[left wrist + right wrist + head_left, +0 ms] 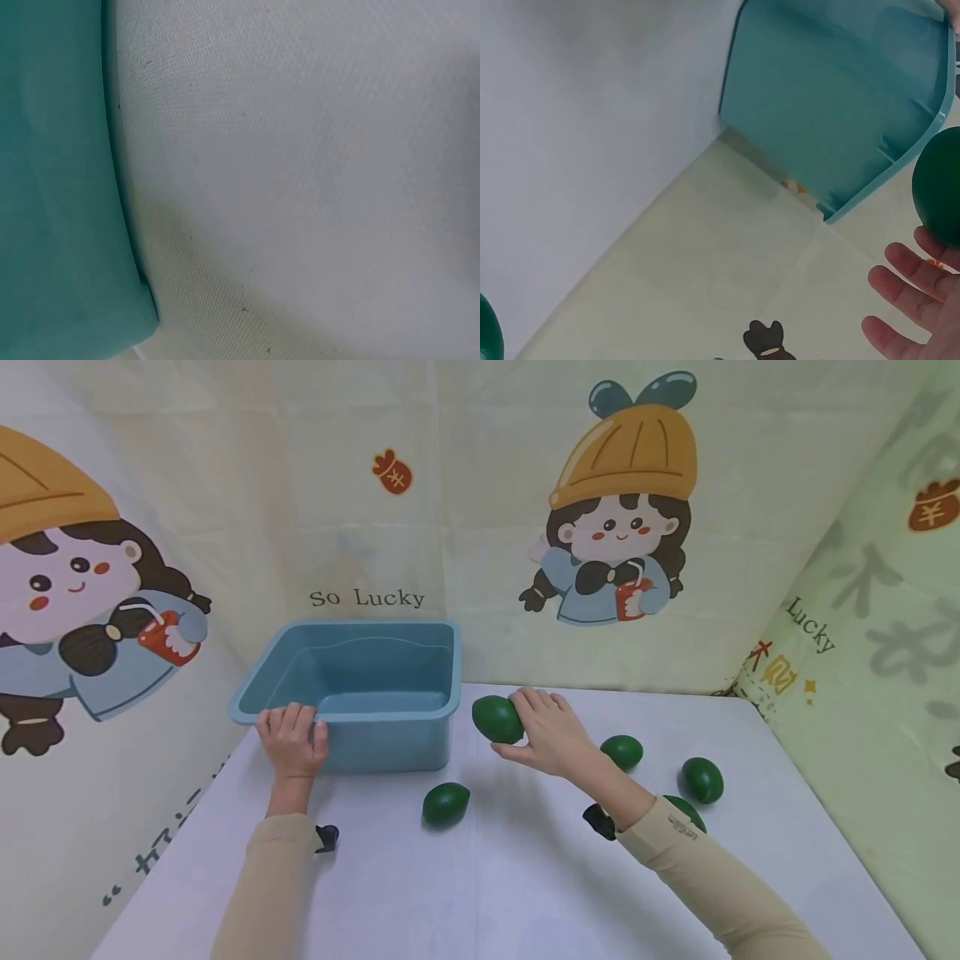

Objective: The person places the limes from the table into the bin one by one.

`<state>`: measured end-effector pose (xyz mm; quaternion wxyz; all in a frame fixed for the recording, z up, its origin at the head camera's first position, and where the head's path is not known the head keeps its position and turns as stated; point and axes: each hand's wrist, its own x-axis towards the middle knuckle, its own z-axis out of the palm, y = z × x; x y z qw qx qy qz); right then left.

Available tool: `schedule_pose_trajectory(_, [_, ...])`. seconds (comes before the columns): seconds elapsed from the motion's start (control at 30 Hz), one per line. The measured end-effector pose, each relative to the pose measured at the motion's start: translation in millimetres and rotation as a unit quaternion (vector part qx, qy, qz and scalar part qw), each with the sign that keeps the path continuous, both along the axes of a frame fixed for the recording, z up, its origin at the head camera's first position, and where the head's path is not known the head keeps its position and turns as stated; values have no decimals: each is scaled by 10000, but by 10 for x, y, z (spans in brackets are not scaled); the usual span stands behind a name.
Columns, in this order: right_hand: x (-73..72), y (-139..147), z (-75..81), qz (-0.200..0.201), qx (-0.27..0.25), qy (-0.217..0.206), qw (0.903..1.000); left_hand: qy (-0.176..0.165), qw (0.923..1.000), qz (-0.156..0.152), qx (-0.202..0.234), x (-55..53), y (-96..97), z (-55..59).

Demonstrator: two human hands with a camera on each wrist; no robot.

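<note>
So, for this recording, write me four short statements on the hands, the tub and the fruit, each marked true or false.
1. The right hand holds a green fruit. True.
2. The left hand holds a fruit too. False: it grips the blue tub by its near rim.
3. Another green fruit lies on the white table. True.
4. In the head view, the tub stands right of the held fruit. False: it stands left.
</note>
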<state>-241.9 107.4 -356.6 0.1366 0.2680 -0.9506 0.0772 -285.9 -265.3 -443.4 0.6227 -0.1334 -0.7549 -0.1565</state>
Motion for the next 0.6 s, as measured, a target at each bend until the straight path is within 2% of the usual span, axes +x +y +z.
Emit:
schedule_pose_trajectory(0.3, [-46, -100, 60, 168, -63, 85, 9998, 133, 9999, -11, 28, -14, 4, 3])
schedule_pose_trajectory(0.6, [-98, -224, 123, 246, -151, -19, 9996, 24, 9999, 138, 11, -10, 11, 11])
